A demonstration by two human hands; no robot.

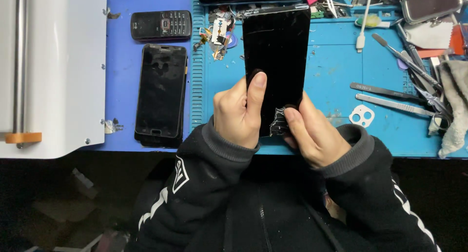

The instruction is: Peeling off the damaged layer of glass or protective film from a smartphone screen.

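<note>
A black smartphone (275,57) with a cracked screen is held upright above the blue work mat (336,67). My left hand (239,110) grips its lower left edge, thumb laid on the glass. My right hand (312,132) holds the lower right corner, its thumb on the shattered, whitish patch of glass (279,121) there. Both wrists wear black sleeves with grey cuffs.
A black smartphone (162,93) and a small keypad phone (161,25) lie on the blue table to the left, beside a white machine (53,71). Tweezers (390,98), a white camera frame piece (361,116), small parts (217,32), a grey cloth (456,106) and tools lie on the mat.
</note>
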